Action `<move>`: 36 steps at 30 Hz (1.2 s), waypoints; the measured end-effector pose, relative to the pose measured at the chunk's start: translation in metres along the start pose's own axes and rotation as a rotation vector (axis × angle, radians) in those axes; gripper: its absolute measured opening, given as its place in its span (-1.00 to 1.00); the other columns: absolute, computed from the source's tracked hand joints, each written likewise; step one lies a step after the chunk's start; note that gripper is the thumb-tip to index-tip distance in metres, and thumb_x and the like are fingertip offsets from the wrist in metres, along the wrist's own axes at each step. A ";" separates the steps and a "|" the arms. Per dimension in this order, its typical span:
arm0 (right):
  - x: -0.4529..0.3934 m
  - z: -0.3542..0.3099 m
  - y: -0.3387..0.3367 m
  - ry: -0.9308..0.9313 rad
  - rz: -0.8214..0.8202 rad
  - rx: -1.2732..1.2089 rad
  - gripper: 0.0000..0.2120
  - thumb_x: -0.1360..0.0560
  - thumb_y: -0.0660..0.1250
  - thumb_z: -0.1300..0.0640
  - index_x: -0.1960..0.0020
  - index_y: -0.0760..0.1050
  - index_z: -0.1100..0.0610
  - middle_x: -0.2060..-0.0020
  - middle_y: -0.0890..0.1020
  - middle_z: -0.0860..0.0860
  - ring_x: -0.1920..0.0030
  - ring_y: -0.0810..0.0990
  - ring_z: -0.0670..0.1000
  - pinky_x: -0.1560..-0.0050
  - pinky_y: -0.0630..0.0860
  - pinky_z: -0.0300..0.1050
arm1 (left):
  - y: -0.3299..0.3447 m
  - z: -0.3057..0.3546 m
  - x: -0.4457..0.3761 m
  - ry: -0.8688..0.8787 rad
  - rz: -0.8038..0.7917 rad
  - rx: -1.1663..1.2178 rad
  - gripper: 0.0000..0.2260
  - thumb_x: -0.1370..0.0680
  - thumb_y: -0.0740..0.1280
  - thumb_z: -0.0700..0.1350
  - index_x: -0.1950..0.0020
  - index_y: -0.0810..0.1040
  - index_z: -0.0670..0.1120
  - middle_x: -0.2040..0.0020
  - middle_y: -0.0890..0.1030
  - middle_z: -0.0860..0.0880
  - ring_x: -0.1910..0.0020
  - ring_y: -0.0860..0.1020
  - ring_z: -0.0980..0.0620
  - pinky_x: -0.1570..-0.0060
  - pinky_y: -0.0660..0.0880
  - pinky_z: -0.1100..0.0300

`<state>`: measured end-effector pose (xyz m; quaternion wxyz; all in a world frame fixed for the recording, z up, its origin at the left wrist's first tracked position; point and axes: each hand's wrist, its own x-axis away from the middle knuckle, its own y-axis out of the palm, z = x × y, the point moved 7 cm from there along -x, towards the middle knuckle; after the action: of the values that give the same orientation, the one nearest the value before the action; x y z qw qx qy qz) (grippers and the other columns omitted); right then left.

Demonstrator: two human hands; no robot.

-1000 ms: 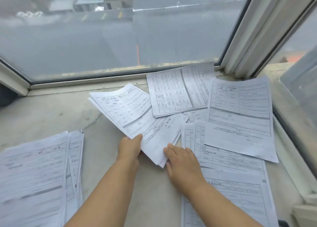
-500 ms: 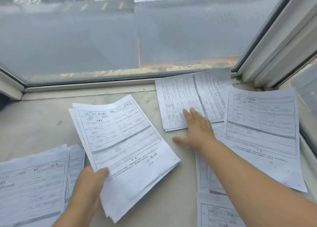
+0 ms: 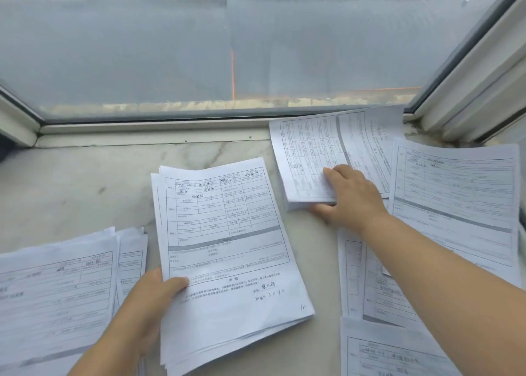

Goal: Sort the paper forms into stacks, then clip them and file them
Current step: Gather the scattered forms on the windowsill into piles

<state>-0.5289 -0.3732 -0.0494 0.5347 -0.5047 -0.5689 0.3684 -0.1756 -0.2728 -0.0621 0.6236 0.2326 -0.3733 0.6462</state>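
Printed paper forms lie on a marble window ledge [image 3: 85, 182]. My left hand [image 3: 148, 307] grips the lower left edge of a thick stack of forms [image 3: 227, 247] in the middle, thumb on top. My right hand [image 3: 347, 196] grips the near corner of a sideways stack of forms [image 3: 313, 153] by the window, fingers on top and thumb under the edge. Another stack of forms [image 3: 455, 199] lies at the far right, and one more stack of forms [image 3: 57, 290] at the lower left.
More forms [image 3: 370, 290] lie under my right forearm, with another sheet [image 3: 392, 353] at the bottom right. The window frame [image 3: 153, 128] runs along the back and a frame corner [image 3: 466, 91] rises at the right.
My left hand pulled the middle stack toward me and turned it upright. My right hand left that stack, reached to the sideways stack by the window and took hold of its corner.
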 end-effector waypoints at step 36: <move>0.110 -0.094 0.047 -0.349 -0.038 -0.626 -0.89 -0.42 0.36 0.07 0.18 0.67 -0.06 -0.34 0.42 -0.18 -0.44 0.14 -0.17 -0.47 0.16 -0.04 | 0.013 0.013 -0.002 -0.005 -0.359 0.047 -0.58 -0.41 0.44 0.09 -0.16 0.62 -0.12 -0.07 0.67 -0.16 -0.07 0.64 -0.17 -0.17 0.48 -0.11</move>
<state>-0.4196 -0.2678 -0.0541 0.2557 -0.5632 -0.7460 0.2469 -0.1903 -0.2829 -0.0580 0.7224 0.3119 -0.3120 0.5324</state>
